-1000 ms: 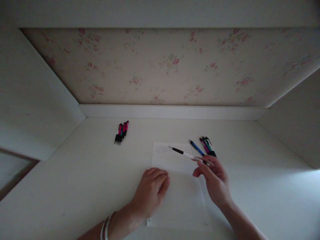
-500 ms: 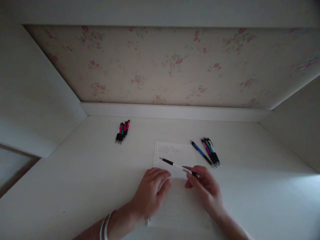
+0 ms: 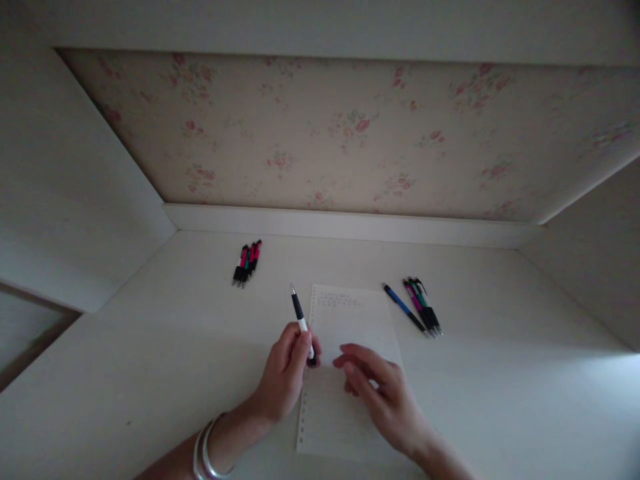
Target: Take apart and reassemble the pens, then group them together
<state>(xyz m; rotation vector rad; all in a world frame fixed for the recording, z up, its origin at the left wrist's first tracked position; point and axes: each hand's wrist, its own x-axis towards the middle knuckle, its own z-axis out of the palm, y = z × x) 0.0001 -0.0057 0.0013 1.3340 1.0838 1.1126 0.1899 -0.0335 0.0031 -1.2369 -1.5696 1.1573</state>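
A white pen with a black grip (image 3: 297, 308) is held in my left hand (image 3: 285, 370), its tip pointing up and away from me. The thumb presses on its barrel. My right hand (image 3: 383, 400) hovers over the sheet of paper (image 3: 335, 420), fingers loosely curved and apart, with nothing in them. Ring holes run down the paper's left edge, and a few lines of handwriting show near its top. Silver bangles circle my left wrist.
On the white desk (image 3: 165, 347), several pens with pink and green barrels (image 3: 247, 265) lie at the back left. A blue pen (image 3: 404, 308) rests at the right beside a bunch of several pens (image 3: 423, 305). Flowered wallpaper (image 3: 300, 133) covers the back.
The white pen has passed from my right hand to my left and now points away from me. My left hand has shifted slightly left, and my right hand has moved left over the paper.
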